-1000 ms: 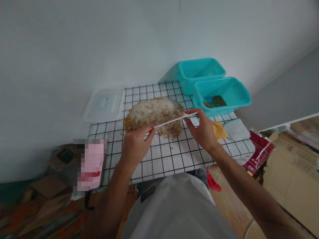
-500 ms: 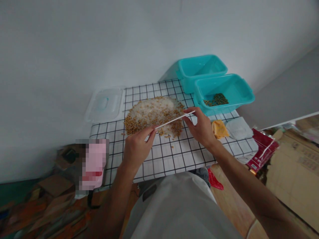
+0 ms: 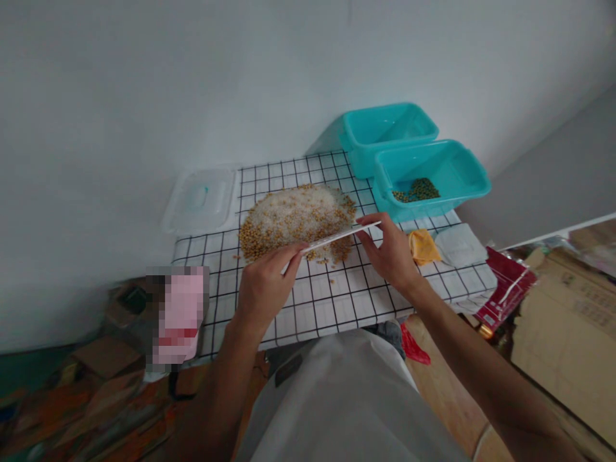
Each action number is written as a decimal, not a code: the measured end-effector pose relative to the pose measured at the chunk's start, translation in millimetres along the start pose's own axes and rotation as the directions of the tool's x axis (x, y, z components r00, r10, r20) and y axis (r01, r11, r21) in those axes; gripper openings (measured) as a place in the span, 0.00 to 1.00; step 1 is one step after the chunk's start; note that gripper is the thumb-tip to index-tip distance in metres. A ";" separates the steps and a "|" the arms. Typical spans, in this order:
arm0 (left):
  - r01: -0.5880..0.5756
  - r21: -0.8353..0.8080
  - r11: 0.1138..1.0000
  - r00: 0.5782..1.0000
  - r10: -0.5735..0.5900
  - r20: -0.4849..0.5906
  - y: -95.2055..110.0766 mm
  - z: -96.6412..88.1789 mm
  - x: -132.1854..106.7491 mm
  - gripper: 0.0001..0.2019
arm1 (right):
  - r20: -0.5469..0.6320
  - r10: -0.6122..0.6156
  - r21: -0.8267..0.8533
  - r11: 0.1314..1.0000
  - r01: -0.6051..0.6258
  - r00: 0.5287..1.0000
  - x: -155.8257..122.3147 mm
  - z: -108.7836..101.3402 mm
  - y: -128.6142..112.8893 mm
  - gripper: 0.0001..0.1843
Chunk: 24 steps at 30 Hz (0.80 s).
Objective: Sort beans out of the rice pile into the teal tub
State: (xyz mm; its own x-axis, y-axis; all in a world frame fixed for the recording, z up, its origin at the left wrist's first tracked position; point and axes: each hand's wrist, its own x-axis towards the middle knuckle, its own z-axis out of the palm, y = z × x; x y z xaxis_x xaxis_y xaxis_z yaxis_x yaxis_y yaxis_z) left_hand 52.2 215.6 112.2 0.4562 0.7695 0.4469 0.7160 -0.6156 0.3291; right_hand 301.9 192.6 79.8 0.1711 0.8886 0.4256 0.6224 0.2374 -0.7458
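My left hand pinches one end of a thin, flat white strip, seen nearly edge-on. The other end is held between the thumb and fingers of my right hand. It could be a card or a stiff sheet; I cannot make out which. It is above the near edge of a wide pile of white grains mixed with yellow beans, which lies on a white tablecloth with black grid lines. A few beans lie loose at the pile's near side.
Two turquoise bins stand at the back right; the nearer bin contains green and yellow beans, and the farther bin is behind it. A clear lid lies at left. A yellow cloth and white cloth lie at right.
The white strip has tilted slightly, so a little more of its flat face shows. Its right end is slightly lower, with my right hand. Both hands keep their hold.
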 end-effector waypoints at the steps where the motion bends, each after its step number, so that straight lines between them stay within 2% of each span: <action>1: 0.004 -0.006 1.000 1.000 -0.004 0.001 -0.5 0.0 -0.4 0.10 | -0.003 0.005 -0.006 1.000 -0.005 1.000 -2.2 0.1 -0.6 0.09; 9: 0.002 -0.022 1.000 1.000 -0.001 0.027 -4.3 0.2 -6.5 0.11 | 0.000 -0.021 -0.028 0.999 0.021 1.000 -18.6 -2.0 -7.9 0.10; 16: 0.008 -0.032 0.999 1.000 -0.008 0.002 -6.5 -0.8 -10.2 0.12 | 0.009 -0.061 -0.055 0.997 0.062 0.998 -26.6 -4.9 -16.1 0.13; 18: -0.018 -0.041 0.999 0.999 0.016 -0.036 -3.3 -6.2 -4.0 0.12 | -0.009 -0.095 -0.062 0.994 0.094 0.995 -24.7 -15.7 -23.0 0.14; 21: -0.102 -0.039 0.994 0.987 0.097 -0.125 10.5 -19.5 13.8 0.13 | -0.012 -0.133 -0.091 0.987 0.131 0.991 -19.9 -45.9 -37.3 0.16; 24: -0.234 -0.077 0.969 0.959 0.217 -0.183 34.5 -31.5 36.9 0.14 | 0.115 -0.136 -0.119 0.982 0.149 0.984 -20.4 -83.9 -49.8 0.19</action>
State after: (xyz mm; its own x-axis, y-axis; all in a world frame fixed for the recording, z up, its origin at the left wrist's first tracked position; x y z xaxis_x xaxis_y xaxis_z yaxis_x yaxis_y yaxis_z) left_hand 77.1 217.4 166.2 0.4961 0.5733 0.6521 0.5468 -0.7897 0.2782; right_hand 331.4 129.7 151.3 -0.0040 0.8874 0.4609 0.7275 0.3188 -0.6075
